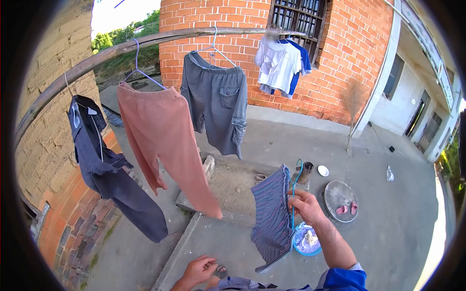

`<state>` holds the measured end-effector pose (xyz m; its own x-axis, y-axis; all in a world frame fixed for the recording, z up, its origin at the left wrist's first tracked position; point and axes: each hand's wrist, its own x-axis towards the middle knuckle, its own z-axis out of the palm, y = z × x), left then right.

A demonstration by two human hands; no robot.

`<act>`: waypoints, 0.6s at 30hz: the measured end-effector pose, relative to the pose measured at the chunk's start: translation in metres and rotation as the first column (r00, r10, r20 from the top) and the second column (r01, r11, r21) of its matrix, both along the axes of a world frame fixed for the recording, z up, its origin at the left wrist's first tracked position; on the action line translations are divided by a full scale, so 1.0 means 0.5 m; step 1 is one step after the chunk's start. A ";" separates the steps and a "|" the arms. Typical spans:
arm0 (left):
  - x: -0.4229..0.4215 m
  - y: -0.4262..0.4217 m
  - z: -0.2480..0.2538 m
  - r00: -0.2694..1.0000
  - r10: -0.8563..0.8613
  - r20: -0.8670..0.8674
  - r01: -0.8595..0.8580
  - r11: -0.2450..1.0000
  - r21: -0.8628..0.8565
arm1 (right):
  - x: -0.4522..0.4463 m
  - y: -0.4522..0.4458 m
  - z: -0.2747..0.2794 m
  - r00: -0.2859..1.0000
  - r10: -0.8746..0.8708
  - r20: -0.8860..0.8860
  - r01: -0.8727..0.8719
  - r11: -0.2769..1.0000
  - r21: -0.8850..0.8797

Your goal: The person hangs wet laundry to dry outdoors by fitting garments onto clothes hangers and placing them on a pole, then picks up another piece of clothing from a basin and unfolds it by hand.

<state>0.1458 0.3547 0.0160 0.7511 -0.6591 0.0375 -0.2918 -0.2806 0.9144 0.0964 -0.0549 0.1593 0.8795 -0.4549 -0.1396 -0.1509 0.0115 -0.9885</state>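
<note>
My right hand [305,206] is closed on a light blue clothes hanger [294,184]. A dark blue striped garment [273,218], which looks like a pair of shorts, hangs sideways from it. Low in front of my body, my left hand [199,271] holds nothing, its fingers loosely bent and apart. Below the right forearm stands a blue basin [307,241] with light-coloured cloth in it. To the left, pink trousers [162,138], grey cargo trousers [216,102] and dark blue trousers [114,169] hang on hangers.
A wooden pole [160,36] crosses overhead, with white and blue shirts [281,65] at its far end. Pink slippers [342,209] lie on a round lid [335,191]. A white bowl [323,170] and a twig broom [353,106] are further off. A low concrete edge [182,245] runs along the ground.
</note>
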 end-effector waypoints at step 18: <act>0.127 -0.088 -0.144 0.883 0.464 -0.073 -0.440 0.871 0.217 | 0.735 -0.451 0.380 0.936 0.071 0.344 0.341 0.049 -0.939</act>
